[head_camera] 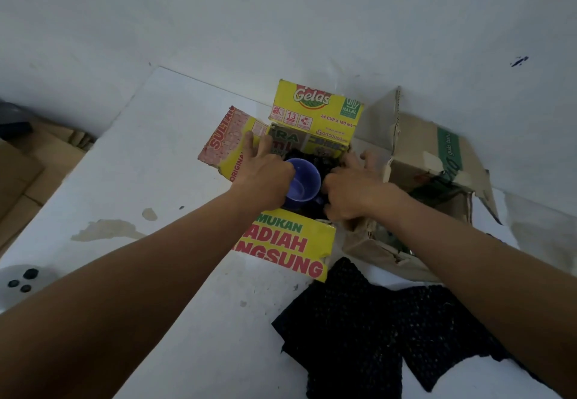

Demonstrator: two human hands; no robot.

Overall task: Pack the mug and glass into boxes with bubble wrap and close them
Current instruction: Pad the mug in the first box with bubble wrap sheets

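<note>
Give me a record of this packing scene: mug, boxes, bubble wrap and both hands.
mug: blue mug sits in the yellow box, mouth up
box flaps: open
second box: brown box, open, to its right
wrap: black bubble wrap loose on the table; more in the box
left hand: over the mug's left rim, fingers at the left flap
right hand: on the wrap inside; grip unclear

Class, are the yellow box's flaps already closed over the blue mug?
No, the yellow box stands open, with the blue mug visible inside.

Glossy blue mug (301,184), probably ceramic; printed cardboard box (315,117); black bubble wrap (359,330), dimpled.
</note>
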